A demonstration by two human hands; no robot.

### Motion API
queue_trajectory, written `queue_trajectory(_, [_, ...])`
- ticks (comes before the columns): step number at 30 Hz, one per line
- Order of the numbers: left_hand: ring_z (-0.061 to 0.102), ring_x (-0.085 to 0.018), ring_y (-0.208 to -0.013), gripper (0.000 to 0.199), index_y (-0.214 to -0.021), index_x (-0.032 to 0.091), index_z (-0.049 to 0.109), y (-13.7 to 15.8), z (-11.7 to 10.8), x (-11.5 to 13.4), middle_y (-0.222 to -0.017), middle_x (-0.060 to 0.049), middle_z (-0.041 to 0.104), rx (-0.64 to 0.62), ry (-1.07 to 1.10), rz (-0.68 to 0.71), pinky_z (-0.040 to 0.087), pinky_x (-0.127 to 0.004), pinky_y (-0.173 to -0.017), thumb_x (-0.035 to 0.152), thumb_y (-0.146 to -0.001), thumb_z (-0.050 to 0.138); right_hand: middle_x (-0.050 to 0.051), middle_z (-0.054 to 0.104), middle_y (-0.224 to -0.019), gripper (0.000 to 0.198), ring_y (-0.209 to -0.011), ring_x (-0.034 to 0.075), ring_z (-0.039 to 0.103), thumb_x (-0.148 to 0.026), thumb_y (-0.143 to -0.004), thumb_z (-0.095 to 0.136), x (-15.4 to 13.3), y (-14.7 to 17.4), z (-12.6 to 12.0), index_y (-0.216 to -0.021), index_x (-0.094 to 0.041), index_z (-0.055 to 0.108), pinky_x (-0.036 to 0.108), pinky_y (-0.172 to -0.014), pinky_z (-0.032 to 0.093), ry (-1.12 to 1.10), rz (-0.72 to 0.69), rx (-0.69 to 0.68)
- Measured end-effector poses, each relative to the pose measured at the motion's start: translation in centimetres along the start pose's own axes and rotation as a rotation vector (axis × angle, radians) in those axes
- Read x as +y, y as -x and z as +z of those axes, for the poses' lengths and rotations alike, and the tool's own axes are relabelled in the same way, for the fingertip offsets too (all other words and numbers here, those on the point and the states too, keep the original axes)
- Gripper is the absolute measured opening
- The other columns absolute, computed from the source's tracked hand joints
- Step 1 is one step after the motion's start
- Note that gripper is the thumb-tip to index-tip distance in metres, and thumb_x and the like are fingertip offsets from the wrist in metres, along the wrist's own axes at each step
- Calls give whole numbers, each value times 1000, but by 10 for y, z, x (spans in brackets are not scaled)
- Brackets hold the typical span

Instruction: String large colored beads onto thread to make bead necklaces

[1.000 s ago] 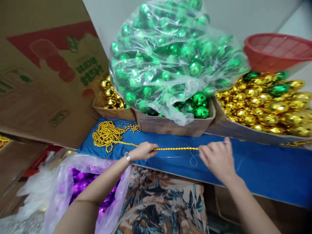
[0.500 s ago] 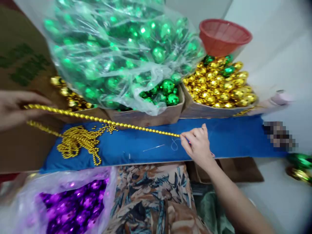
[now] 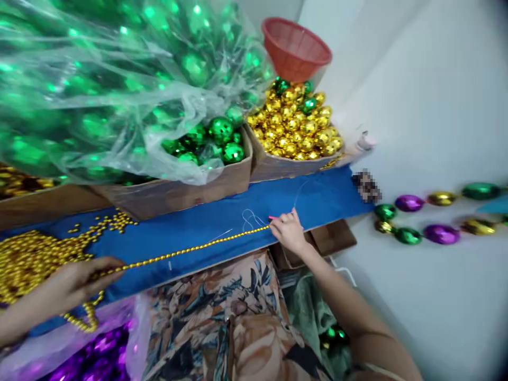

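A taut strand of small gold beads [image 3: 194, 248] runs slantwise over the blue cloth [image 3: 317, 198]. At its near-left end my left hand [image 3: 65, 286] pinches it between thumb and fingers, with more strand dangling below. My right hand [image 3: 289, 232] grips the other end near the cloth's front edge. A small pink item [image 3: 271, 218] shows at my right fingertips; its kind cannot be made out. Beyond that hand lies a loop of clear thread [image 3: 251, 216]. A heap of gold bead strands [image 3: 27, 259] rests beside my left hand, with loose beads at its far side.
Cardboard boxes [image 3: 186, 198] line the back, holding green balls [image 3: 221, 128] under a plastic bag and gold balls [image 3: 293, 124]. A red basket [image 3: 296, 50] tops the gold ones. Purple balls [image 3: 101, 352] sit below left. A large-bead garland [image 3: 440, 233] hangs at right.
My left hand has come down toward the cloth, bringing its end of the strand lower. My right hand still holds the other end. The view has swung rightward, revealing the garland.
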State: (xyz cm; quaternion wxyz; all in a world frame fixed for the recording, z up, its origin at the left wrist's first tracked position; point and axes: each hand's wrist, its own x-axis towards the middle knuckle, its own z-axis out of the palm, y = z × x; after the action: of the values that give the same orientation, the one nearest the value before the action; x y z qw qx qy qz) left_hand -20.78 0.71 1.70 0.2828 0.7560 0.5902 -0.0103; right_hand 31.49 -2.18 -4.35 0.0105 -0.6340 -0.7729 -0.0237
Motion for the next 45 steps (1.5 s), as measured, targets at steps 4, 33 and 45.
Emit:
queue_trajectory(4, [71, -22, -77, 44, -87, 27, 73, -13, 64, 0, -87, 1, 76, -168, 159, 62, 53, -23, -67, 62, -73, 50, 8, 66, -92, 26, -94, 23, 53, -36, -94, 49, 12, 15, 21, -94, -23, 72, 49, -110, 16, 23, 99, -129])
queue_trajectory(33, [65, -20, -78, 27, -92, 20, 59, -3, 115, 34, -87, -6, 70, 19, 211, 48, 49, -28, -73, 44, -85, 48, 15, 69, -94, 31, -85, 25, 58, -32, -94, 46, 50, 37, 50, -95, -15, 72, 51, -103, 16, 57, 209, -214])
queue_trajectory(45, [61, -19, -80, 20, -90, 19, 61, -9, 131, 22, -87, -7, 65, 53, 178, 32, 46, -29, -74, 33, -87, 48, 9, 70, -88, 30, -78, 23, 58, -39, -92, 49, 58, 40, 66, -93, -20, 72, 47, -100, 19, 216, 153, -170])
